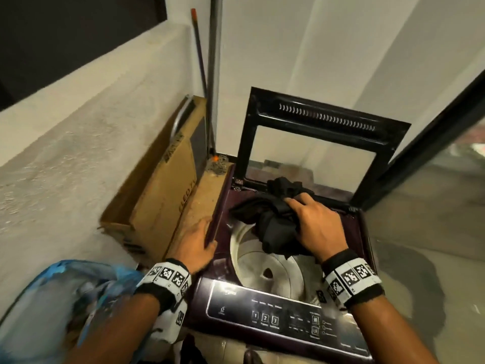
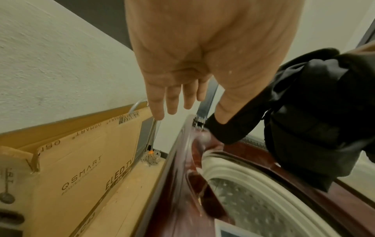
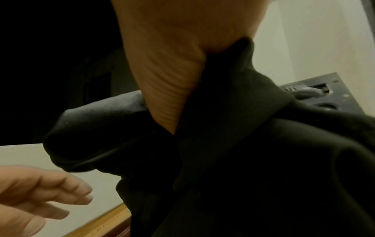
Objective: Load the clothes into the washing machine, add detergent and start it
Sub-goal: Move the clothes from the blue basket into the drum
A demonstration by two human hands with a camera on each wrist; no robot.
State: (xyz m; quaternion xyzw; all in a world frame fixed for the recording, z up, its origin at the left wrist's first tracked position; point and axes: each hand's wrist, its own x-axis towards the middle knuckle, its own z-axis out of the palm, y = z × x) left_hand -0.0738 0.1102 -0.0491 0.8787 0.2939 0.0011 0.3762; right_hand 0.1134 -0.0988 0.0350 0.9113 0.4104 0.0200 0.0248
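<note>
Both hands work above the open maroon top-loading washing machine [image 1: 363,232]: right hand [image 1: 313,227] clutches a bunched black garment [image 1: 273,227]; left hand [image 1: 195,240], fingers apparently relaxed, rests at its edge.

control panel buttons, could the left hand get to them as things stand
Probably yes. The left hand is open and holds nothing, beside the washer's left edge. The control panel lies at the front with nothing on it. The right hand holds the black clothes farther back, over the drum.
</note>
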